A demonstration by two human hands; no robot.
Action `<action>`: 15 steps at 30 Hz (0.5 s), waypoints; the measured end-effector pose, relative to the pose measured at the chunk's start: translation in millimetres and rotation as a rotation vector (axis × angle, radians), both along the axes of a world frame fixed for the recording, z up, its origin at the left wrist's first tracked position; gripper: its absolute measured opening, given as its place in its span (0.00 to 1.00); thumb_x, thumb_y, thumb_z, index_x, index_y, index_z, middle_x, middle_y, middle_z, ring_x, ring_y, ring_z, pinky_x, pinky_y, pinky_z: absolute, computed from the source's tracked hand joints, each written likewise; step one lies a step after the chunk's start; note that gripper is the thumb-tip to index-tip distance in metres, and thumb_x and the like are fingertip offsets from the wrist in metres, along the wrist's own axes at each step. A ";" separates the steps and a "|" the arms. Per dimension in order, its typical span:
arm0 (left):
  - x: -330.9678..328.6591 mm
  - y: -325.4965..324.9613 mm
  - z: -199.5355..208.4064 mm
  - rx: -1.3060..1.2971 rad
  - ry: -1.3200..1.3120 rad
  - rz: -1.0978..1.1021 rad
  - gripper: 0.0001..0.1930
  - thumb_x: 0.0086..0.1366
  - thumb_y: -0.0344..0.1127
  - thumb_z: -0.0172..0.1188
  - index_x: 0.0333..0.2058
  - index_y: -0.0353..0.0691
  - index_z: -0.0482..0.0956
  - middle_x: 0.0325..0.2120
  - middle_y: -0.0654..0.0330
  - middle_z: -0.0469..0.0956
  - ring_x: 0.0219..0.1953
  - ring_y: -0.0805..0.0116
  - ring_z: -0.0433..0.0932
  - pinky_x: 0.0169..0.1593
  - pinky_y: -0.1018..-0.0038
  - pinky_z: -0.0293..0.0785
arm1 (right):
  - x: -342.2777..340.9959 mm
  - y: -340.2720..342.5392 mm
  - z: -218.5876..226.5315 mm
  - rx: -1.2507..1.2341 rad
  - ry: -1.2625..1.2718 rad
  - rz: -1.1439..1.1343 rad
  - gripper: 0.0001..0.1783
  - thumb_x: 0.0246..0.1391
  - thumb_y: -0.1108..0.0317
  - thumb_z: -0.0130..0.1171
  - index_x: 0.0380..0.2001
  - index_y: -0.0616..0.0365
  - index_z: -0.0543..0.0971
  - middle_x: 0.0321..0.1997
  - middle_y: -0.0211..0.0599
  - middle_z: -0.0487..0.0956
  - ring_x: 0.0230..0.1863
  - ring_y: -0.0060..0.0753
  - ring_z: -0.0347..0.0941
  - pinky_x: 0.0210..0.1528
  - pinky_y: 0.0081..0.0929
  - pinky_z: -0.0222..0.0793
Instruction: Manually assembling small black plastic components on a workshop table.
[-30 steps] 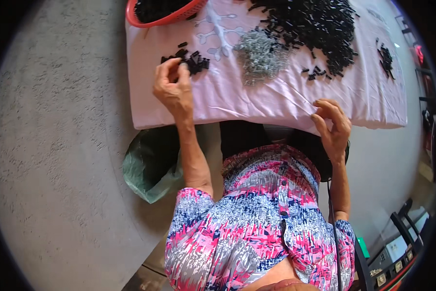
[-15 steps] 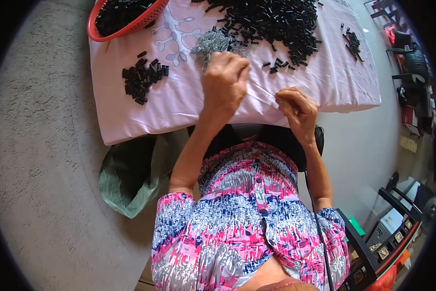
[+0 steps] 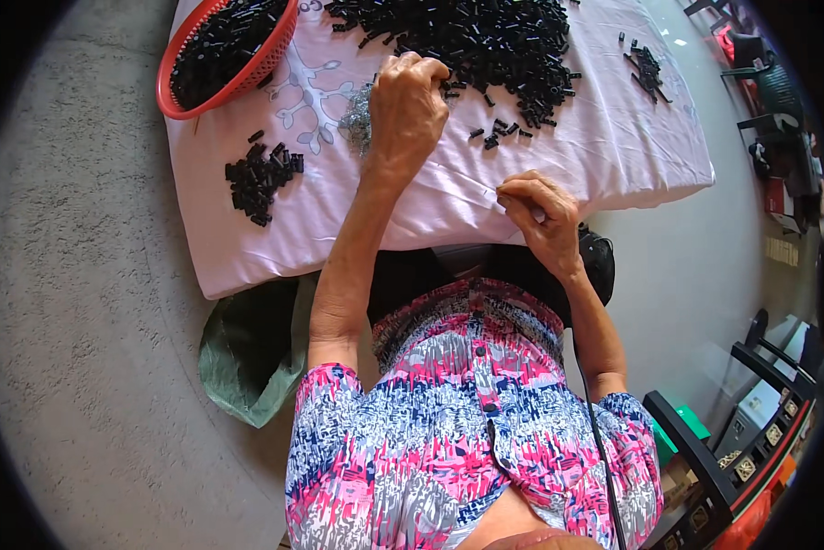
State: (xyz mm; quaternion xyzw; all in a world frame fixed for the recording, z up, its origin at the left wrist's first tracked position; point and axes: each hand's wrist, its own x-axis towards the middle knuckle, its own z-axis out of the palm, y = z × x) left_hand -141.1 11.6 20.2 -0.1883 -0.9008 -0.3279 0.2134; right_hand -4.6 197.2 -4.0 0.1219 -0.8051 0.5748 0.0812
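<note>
My left hand (image 3: 408, 112) reaches over the cloth with its fingers curled down at the near edge of the big heap of short black tubes (image 3: 503, 55). Its fingertips are hidden, so what they grip cannot be made out. Partly covered by that hand is a pile of fine silvery metal pieces (image 3: 357, 121), too small to name. Closer to me and to the right, my right hand (image 3: 545, 218) is closed in a pinch just above the table's near edge. A small, thin, pale piece seems to stick out of its fingertips.
A red plastic basket (image 3: 167, 82) full of black pieces stands at the far left of the pink-covered table (image 3: 338, 215). Smaller groups of black tubes (image 3: 260, 181) lie left and right (image 3: 648, 73). A green sack (image 3: 247, 367) hangs open below; a dark wooden chair (image 3: 733, 458) is at right.
My left hand has moved away from me, from the silvery pile toward the black heap. My right hand keeps its pinch near the table edge. The whole view has shifted slightly.
</note>
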 end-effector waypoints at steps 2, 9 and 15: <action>-4.2 3.3 0.5 -0.046 -0.006 -0.022 0.04 0.56 0.28 0.62 0.31 0.37 0.84 0.30 0.56 0.80 0.38 0.55 0.77 0.45 0.63 0.73 | -1.4 0.6 1.5 0.016 0.031 0.024 0.08 0.51 0.82 0.62 0.36 0.66 0.80 0.35 0.36 0.80 0.31 0.23 0.77 0.31 0.19 0.74; -16.0 21.9 -10.3 -0.342 0.055 -0.018 0.05 0.52 0.32 0.67 0.27 0.40 0.83 0.32 0.59 0.75 0.41 0.60 0.73 0.47 0.64 0.74 | -1.1 0.0 2.3 0.025 0.012 0.010 0.08 0.51 0.82 0.61 0.36 0.65 0.80 0.34 0.37 0.80 0.31 0.24 0.77 0.32 0.19 0.74; -5.4 14.7 -3.9 -0.248 0.126 -0.149 0.04 0.52 0.30 0.65 0.28 0.39 0.82 0.34 0.61 0.77 0.43 0.59 0.73 0.46 0.66 0.72 | -2.0 -2.3 4.4 0.034 -0.018 0.020 0.08 0.51 0.82 0.61 0.36 0.65 0.80 0.34 0.36 0.80 0.31 0.23 0.77 0.32 0.19 0.73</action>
